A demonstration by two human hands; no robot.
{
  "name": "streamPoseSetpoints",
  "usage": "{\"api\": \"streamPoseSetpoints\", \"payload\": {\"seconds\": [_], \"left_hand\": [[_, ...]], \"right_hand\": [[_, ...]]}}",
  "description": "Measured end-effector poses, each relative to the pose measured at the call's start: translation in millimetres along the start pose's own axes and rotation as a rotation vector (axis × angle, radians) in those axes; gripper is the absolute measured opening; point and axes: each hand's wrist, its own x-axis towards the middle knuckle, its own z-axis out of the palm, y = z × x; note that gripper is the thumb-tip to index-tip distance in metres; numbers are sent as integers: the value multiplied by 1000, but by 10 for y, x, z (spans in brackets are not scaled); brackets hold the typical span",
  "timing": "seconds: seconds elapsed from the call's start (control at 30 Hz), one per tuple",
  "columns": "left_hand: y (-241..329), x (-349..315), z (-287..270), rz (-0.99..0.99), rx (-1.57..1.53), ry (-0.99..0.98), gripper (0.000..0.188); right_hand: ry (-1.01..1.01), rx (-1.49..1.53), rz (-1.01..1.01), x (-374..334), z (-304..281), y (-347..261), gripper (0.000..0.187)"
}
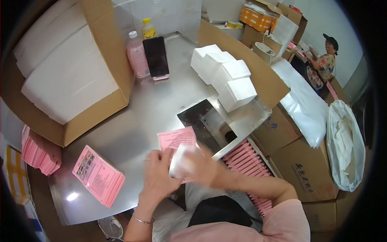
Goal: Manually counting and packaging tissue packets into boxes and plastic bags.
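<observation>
On the steel table (pixel 133 129), a pink printed leaflet (pixel 176 139) and white folded packet (pixel 181 161) are being gripped by the left hand (pixel 158 177) and right hand (pixel 201 163), fingers closed; a stack of pink leaflets (pixel 98 175) is lying nearby, left.

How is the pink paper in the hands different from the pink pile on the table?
The pink leaflet is a single sheet, lifted by the left hand and right hand; the pink stack is many sheets lying untouched on the metal table. Both are pink, printed paper.
</observation>
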Motion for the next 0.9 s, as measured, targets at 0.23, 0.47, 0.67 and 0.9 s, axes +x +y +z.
{"api": "streamPoseSetpoints", "payload": {"seconds": [0.23,0.47,0.67,0.9], "left_hand": [[193,97,75,0,26,-27,81],[-73,-403,-248,-53,-76,-33,45],[-832,-1093,-977,-269,345,577,33],[-971,-996,-1048,-454,460,147,19]], "right_hand": [[-172,-267,335,479,408,494,23],[-520,-197,729,133,-51,950,15],[406,-740,359,286,-799,985,22],[324,-755,563,25,-767,1554,16]]}}
